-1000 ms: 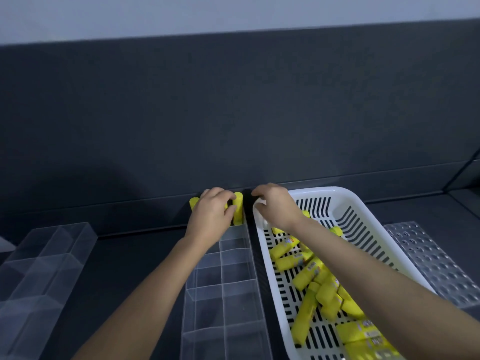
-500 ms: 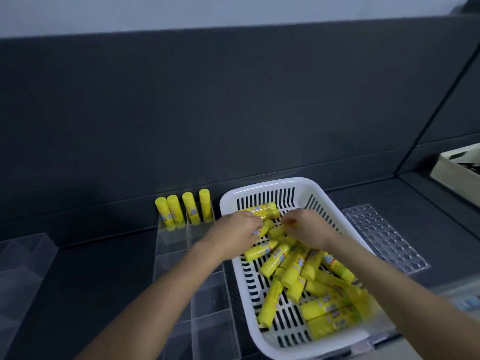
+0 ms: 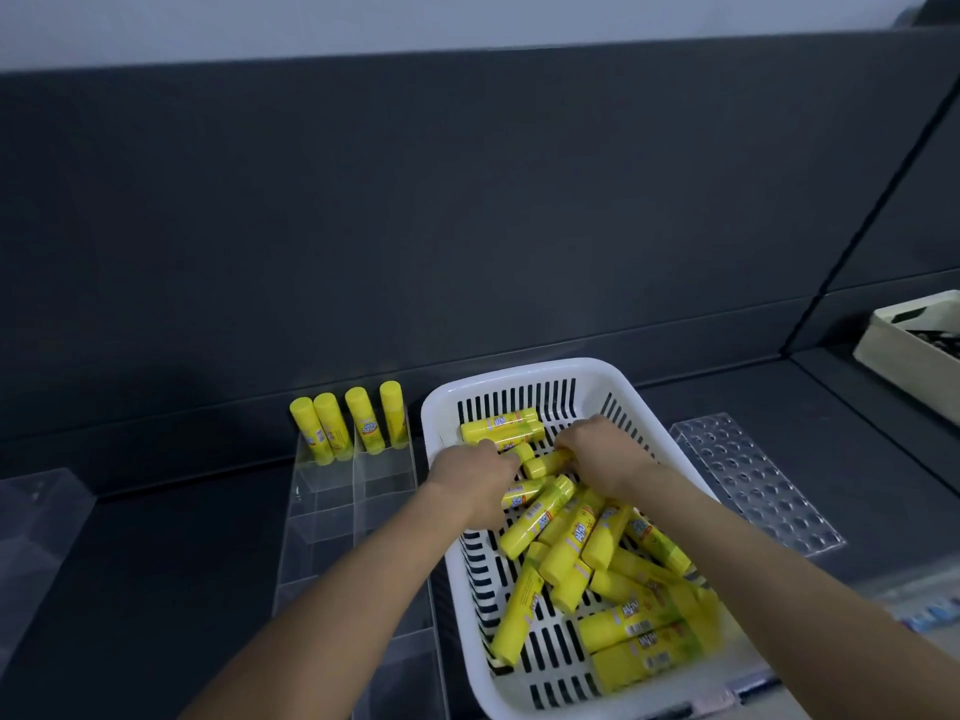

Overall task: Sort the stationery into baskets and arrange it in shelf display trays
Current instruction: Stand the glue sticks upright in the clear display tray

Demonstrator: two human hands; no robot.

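Curling left fingers point(image 3: 492, 449): the left hand point(image 3: 475, 478) is closing down over the left-hand stick point(image 3: 522, 452), whose cap is poking out just past the fingertips. The pads are hiding under the knuckles.
Right fingers point(image 3: 569, 443): the right hand point(image 3: 605, 454) is wrapping round the right-hand stick point(image 3: 545, 464), which is pointing toward the left fingers and lying just beside them.
Handling: each glue stick is looking like a light, stiff plastic tube with a glossy label. It is probably going to slip under a loose pinch and roll if dropped, though nothing is suggesting it is fragile.
Where to hold: taking it across the middle of the barrel, thumb opposing fingers, is looking safest. Pulling by the cap is risking popping it off.
Pile point(image 3: 571, 543): more sticks are lying criss-crossed just behind both sets of fingers, under the wrists. They are leaning on one another, so lifting one is likely to be disturbing its neighbours.
Basket point(image 3: 441, 407): the white slotted basket is surrounding both hands, with the fingers working near its far end.
Display tray point(image 3: 332, 491): the clear tray is lying just left of the left fingers, beside the basket. Four standing sticks point(image 3: 345, 423) are sitting upright in its far compartments.
Further out: a clear holed rack point(image 3: 753, 480) is lying right of the right fingers, beyond the basket wall. A beige box point(image 3: 909, 350) is sitting well apart, farther right.
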